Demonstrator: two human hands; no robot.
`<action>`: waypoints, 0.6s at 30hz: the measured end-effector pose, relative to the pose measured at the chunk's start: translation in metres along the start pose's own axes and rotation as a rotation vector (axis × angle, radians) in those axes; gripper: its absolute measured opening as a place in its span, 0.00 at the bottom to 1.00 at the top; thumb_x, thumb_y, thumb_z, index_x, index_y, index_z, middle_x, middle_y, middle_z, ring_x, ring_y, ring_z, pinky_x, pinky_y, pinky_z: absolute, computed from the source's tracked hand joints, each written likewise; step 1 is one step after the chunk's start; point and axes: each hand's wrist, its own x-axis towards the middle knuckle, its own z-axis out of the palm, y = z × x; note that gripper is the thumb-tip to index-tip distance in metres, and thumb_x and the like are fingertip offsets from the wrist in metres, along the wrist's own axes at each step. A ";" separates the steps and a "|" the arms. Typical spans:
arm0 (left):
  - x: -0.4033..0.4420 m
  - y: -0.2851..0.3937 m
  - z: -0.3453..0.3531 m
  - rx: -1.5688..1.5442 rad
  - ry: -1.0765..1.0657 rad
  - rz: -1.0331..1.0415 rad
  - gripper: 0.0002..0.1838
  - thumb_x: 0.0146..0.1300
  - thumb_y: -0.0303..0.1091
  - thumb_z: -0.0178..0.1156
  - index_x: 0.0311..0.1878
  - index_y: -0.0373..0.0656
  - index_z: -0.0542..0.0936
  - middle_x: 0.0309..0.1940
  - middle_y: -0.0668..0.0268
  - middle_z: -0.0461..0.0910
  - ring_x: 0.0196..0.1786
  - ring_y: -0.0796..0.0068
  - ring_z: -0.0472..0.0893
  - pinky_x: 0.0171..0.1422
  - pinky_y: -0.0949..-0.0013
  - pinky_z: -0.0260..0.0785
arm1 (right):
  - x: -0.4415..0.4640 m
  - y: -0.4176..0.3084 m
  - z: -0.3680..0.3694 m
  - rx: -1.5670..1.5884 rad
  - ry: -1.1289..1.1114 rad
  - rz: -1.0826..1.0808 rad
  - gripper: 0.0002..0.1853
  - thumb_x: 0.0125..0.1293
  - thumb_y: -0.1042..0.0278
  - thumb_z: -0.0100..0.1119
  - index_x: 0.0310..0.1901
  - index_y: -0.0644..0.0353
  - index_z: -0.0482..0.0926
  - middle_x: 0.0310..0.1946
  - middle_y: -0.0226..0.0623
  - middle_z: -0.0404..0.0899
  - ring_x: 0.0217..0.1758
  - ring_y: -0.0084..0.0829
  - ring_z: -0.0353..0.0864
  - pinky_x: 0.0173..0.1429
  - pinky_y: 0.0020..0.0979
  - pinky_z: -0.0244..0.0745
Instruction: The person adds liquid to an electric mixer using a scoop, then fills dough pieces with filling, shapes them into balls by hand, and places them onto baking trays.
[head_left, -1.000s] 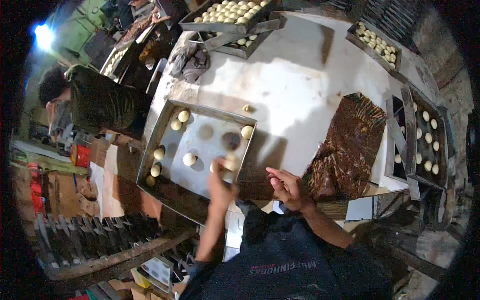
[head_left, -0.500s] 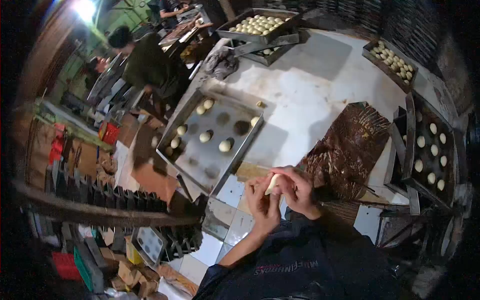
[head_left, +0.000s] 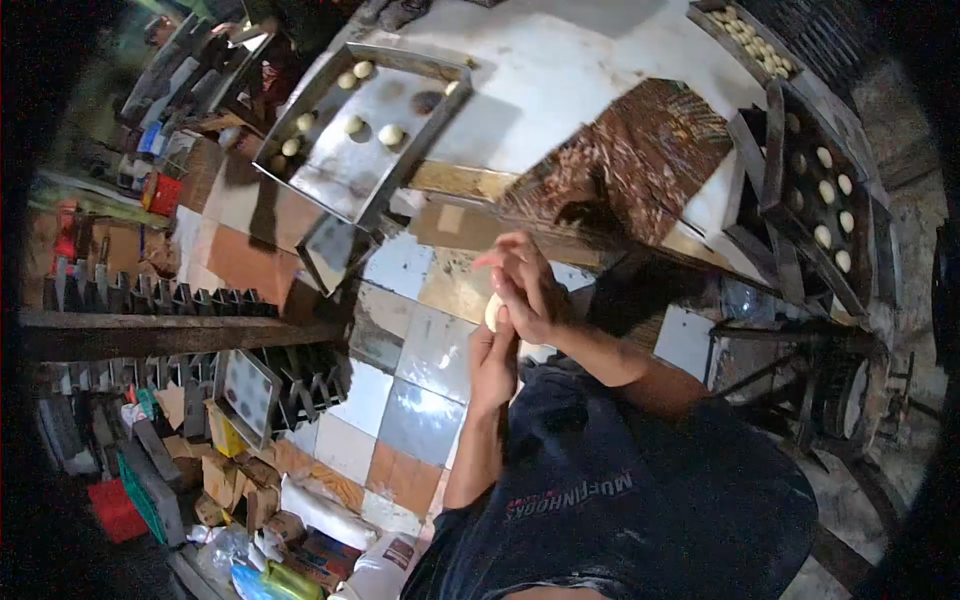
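So the lump of dough [head_left: 493, 312] is up in front of the person's belly, above the tiled floor [head_left: 425, 345] rather than over the table, squeezed in between both hands. The left hand [head_left: 492, 365] has it in its fingers, thumb side up, with a pale bit poking out near the tips. The right hand [head_left: 525, 290] comes in from the other side, right up against the left, fingers loosely bent; can't really tell if it's gripping the dough too or just resting against it. Behind the hands there's a dark shirt [head_left: 640, 510] with lettering on the front.

Next out, ahead and to the left, a metal tray [head_left: 335, 165] sits at the table's edge with a handful of dough balls [head_left: 390, 134] spaced well apart. Right of that, a brown, shiny, wrinkled sheet [head_left: 650, 160] lies flat on the white table [head_left: 560, 60]. Over on the right, stacked trays [head_left: 770, 165] tilt a bit, the top one holding more balls, and a fuller tray [head_left: 748, 42] sits at the far corner. Down low on the left: cardboard boxes [head_left: 225, 480], a red crate [head_left: 118, 510] and a white bucket [head_left: 385, 565].
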 end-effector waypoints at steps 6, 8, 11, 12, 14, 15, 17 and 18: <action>0.012 -0.021 0.006 -0.360 -0.099 -0.323 0.24 0.70 0.42 0.50 0.57 0.29 0.71 0.56 0.52 0.74 0.58 0.63 0.76 0.61 0.61 0.71 | -0.005 0.038 -0.100 -0.216 -0.111 0.131 0.12 0.64 0.63 0.53 0.36 0.64 0.79 0.28 0.42 0.75 0.30 0.37 0.77 0.37 0.35 0.72; 0.024 -0.014 0.023 -0.275 -0.164 -0.236 0.25 0.70 0.43 0.50 0.59 0.30 0.70 0.57 0.53 0.74 0.59 0.64 0.75 0.64 0.61 0.68 | -0.016 0.080 -0.172 -0.708 0.051 0.120 0.07 0.57 0.75 0.56 0.38 0.66 0.76 0.32 0.46 0.77 0.35 0.44 0.78 0.41 0.39 0.72; 0.047 -0.015 0.036 -0.130 -0.175 -0.108 0.27 0.69 0.44 0.50 0.63 0.31 0.68 0.59 0.56 0.73 0.61 0.65 0.73 0.67 0.60 0.63 | -0.040 0.136 -0.257 -1.288 -0.012 0.339 0.31 0.47 0.81 0.59 0.58 0.70 0.67 0.42 0.57 0.71 0.47 0.53 0.68 0.54 0.47 0.61; 0.055 -0.014 0.037 -0.059 -0.128 -0.090 0.28 0.69 0.44 0.50 0.64 0.32 0.67 0.60 0.57 0.72 0.62 0.65 0.72 0.68 0.60 0.60 | -0.038 0.151 -0.267 -1.279 -0.013 0.331 0.31 0.47 0.81 0.59 0.58 0.70 0.67 0.42 0.57 0.71 0.47 0.53 0.68 0.54 0.47 0.61; 0.072 -0.009 0.041 -0.029 -0.111 -0.071 0.29 0.69 0.44 0.49 0.68 0.37 0.62 0.62 0.59 0.70 0.63 0.65 0.70 0.68 0.59 0.60 | -0.036 0.173 -0.282 -1.178 -0.265 0.568 0.37 0.52 0.75 0.59 0.66 0.69 0.58 0.49 0.62 0.70 0.48 0.56 0.70 0.54 0.49 0.63; 0.079 -0.007 0.046 -0.006 -0.050 -0.049 0.29 0.69 0.44 0.50 0.69 0.38 0.62 0.62 0.58 0.70 0.63 0.65 0.70 0.68 0.59 0.60 | -0.015 0.128 -0.267 -1.046 -0.142 0.623 0.29 0.58 0.77 0.53 0.63 0.66 0.63 0.40 0.55 0.75 0.48 0.55 0.74 0.50 0.52 0.69; 0.091 -0.002 0.055 0.033 0.033 0.003 0.32 0.67 0.45 0.51 0.69 0.38 0.60 0.61 0.56 0.70 0.63 0.63 0.71 0.68 0.59 0.60 | -0.019 0.151 -0.264 -1.043 -0.131 0.424 0.27 0.59 0.78 0.50 0.62 0.64 0.64 0.40 0.54 0.75 0.47 0.55 0.75 0.49 0.52 0.70; 0.096 0.000 0.058 0.043 0.055 0.036 0.34 0.65 0.46 0.53 0.69 0.36 0.60 0.61 0.54 0.70 0.62 0.63 0.71 0.67 0.59 0.61 | -0.004 0.138 -0.265 -1.014 -0.205 0.368 0.26 0.59 0.79 0.48 0.62 0.60 0.65 0.41 0.53 0.74 0.45 0.55 0.76 0.48 0.50 0.71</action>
